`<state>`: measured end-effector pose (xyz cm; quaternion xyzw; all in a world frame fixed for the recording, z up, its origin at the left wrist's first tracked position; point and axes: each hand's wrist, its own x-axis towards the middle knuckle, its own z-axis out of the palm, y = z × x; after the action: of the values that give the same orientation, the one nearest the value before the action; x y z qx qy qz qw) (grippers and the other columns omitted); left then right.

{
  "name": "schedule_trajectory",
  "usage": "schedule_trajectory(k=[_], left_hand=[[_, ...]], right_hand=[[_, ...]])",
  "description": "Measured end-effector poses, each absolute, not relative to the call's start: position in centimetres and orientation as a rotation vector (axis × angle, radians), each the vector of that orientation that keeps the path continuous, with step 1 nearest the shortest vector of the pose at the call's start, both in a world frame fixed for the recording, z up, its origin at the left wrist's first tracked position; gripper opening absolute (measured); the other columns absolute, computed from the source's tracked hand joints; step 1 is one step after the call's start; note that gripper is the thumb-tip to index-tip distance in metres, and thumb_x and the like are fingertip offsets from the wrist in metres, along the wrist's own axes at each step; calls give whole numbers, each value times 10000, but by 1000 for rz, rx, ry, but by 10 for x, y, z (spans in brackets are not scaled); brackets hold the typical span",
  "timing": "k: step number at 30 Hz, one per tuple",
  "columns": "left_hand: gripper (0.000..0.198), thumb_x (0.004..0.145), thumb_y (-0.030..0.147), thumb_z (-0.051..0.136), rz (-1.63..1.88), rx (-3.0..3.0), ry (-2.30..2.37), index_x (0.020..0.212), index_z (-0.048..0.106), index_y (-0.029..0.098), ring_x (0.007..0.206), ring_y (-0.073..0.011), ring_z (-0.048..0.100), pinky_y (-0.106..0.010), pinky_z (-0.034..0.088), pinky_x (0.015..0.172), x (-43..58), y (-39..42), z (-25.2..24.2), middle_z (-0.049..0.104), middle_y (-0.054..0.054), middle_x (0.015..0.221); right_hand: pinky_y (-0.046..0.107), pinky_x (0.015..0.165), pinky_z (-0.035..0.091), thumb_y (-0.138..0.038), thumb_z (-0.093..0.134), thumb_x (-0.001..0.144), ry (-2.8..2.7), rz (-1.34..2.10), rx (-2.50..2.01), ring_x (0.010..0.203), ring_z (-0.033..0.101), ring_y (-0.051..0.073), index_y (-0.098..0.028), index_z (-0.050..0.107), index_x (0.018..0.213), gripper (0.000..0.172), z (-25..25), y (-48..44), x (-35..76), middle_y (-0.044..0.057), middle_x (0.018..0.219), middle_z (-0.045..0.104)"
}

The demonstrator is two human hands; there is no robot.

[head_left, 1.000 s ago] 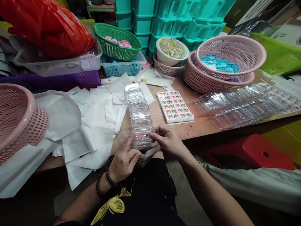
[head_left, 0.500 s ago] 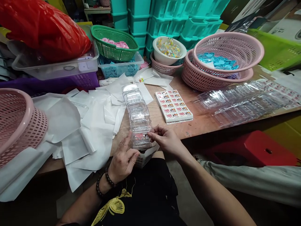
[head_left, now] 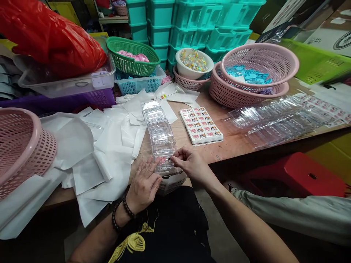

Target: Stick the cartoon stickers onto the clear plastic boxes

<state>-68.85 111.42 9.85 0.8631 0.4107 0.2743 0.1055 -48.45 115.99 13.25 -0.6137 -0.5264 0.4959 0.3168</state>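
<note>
A row of clear plastic boxes overlaps up the table from its front edge. On the nearest box lies a sticker with red and dark print. My right hand pinches the right edge of this sticker between thumb and forefinger. My left hand is flat with fingers stretched, its fingertips at the left side of the same box. Below the table edge, a sticker sheet rests over my lap, partly hidden by the boxes. To the right sits a stack of printed sticker sheets.
White backing papers lie in a loose heap at left, beside a pink basket. Farther back stand a green basket, a white bowl and pink baskets. More clear boxes lie right. A person's sleeve shows at lower right.
My left fingers have shifted slightly and now lie flatter by the box. The right hand keeps its pinch at the sticker's edge. The view has tilted a little.
</note>
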Motion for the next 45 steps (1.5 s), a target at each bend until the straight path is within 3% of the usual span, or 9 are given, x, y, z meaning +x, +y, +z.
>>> schedule_trajectory(k=[8,13,17,21,24,32,36,40,45], left_hand=[[192,989,150,453,698,2579,1208,897,620,175,1495,-319,308,-594,258,1195,-691,1113,107,451,-113,1556],[195,979,151,471,838,2415,1037,897,647,167,1471,-334,350,-583,289,1184,-698,1101,128,540,-142,1481],[238,992,287,518,808,1955,1019,884,695,169,877,-193,725,-291,573,785,-703,1097,136,765,-63,869],[371,972,437,553,690,1648,970,838,730,140,696,-160,699,-235,542,644,-704,1095,134,758,-71,773],[413,963,480,558,690,1526,766,843,741,129,776,-187,726,-267,573,731,-704,1094,134,778,-109,835],[407,828,542,715,955,1339,1093,917,717,145,631,-155,691,-227,557,585,-705,1104,139,751,-48,724],[628,751,507,783,1013,1135,1223,1231,558,170,530,-149,646,-229,529,499,-701,1111,142,699,25,638],[448,806,478,711,918,1249,1291,1115,613,168,465,-115,558,-214,462,446,-700,1112,142,651,33,630],[251,879,383,671,1101,2112,1530,1059,737,221,1012,-243,644,-387,536,895,-700,1096,156,669,-94,1102]], right_hand=[[293,531,355,-558,598,903,-1841,139,-2194,598,632,244,-137,615,1056,447,160,1135,-481,93,660,658],[369,833,500,-501,627,905,-2182,396,-1359,956,649,242,-213,625,1117,358,164,1093,-467,109,1038,694],[409,916,493,-315,613,939,-2160,745,-1265,902,635,201,-231,636,910,92,153,1076,-464,43,900,686],[465,1104,415,-441,774,798,-1948,1013,-1160,1351,461,283,-267,419,1439,754,144,1075,-457,138,1463,475],[406,1028,480,-461,797,772,-1780,1405,-1026,1290,519,253,-294,290,1529,926,137,1082,-452,137,1424,500],[252,662,508,-400,714,864,-1231,1477,-979,676,567,115,-312,346,1508,747,130,1080,-458,-26,798,617],[284,745,521,-356,630,924,-1518,1156,-1058,771,587,134,-290,566,1387,473,136,1071,-456,3,849,626],[304,762,525,-334,703,875,-1797,1001,-1141,839,609,169,-230,710,1157,301,140,1066,-455,48,901,673],[330,785,523,-263,642,905,-1913,862,-1293,871,597,183,-243,772,904,132,145,1065,-460,58,882,611]])
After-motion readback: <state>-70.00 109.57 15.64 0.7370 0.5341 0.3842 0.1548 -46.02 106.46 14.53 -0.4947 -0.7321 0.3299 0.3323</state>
